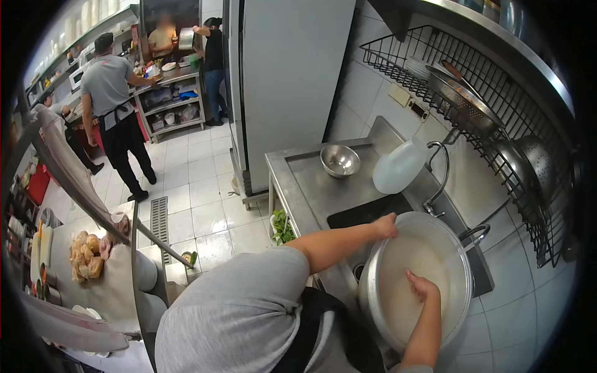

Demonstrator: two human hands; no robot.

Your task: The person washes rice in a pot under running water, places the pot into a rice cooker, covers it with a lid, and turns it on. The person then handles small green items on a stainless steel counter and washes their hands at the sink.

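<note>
The left hand (387,227) is clamped on the rim of a large metal pot (371,283). The right hand (424,288) is inside, at the cloudy liquid (398,304); I cannot tell whether its fingers are together. Beyond the left hand, a metal bowl (340,161) and translucent jug (399,166) stand on the steel surface (301,177).

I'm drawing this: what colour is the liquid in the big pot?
The cloudy liquid is pale beige, seen best in the head view.

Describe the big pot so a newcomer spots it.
Start at the steel counter, right of centre, with the curved faucet. At its near end is the pot, left hand touching it. Unlike the small bowl, it's large and holds cloudy liquid.
</note>
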